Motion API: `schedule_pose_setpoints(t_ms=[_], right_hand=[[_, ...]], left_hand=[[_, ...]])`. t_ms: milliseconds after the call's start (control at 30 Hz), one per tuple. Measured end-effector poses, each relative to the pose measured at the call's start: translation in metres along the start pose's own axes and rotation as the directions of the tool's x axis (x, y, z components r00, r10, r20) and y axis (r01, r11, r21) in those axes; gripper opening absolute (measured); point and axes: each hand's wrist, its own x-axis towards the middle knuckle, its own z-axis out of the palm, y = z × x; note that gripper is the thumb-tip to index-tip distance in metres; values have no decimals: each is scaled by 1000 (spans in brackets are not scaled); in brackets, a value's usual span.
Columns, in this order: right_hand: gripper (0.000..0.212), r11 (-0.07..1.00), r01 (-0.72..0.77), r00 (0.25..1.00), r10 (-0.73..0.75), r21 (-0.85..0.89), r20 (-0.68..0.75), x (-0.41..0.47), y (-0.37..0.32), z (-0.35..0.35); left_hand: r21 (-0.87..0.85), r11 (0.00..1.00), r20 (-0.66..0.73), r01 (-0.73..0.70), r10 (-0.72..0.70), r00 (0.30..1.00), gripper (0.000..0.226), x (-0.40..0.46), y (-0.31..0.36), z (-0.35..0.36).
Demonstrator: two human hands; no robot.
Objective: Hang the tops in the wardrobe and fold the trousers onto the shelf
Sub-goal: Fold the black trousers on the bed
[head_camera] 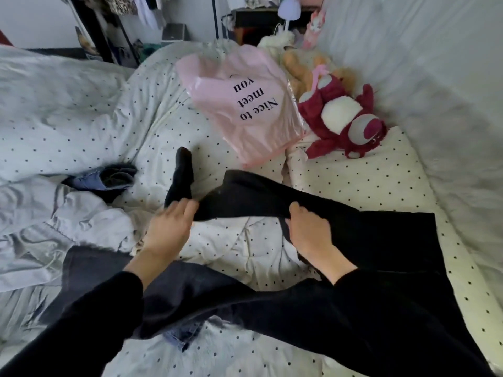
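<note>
Black trousers [353, 227] lie across the dotted duvet [81, 126] at centre; the left hand [168, 227] and right hand [310, 229] both pinch their folded edge. At 12 o'clock, a pink bag [245, 104] reads "Nice to meet you"

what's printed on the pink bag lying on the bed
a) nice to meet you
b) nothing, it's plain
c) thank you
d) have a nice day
a: the pink bag carries dark lettering that reads "Nice to meet you", upside down from this view.
</note>
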Motion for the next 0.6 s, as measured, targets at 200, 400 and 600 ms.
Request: schedule_pose_setpoints(t_ms=[200,400,600], right_hand=[[42,989,145,899,-148,39,412,-26,-20,53],[52,951,263,903,-302,163,306,-24,-64,82],[55,944,312,914,-330,108,237,-24,-123,96]], left_hand=[[-117,986,834,117,34,551,38,-88,26,35],[-105,983,586,150,-60,808,48,-111,-4,52],[203,918,518,340,-395,759,57,-117,-54,54]])
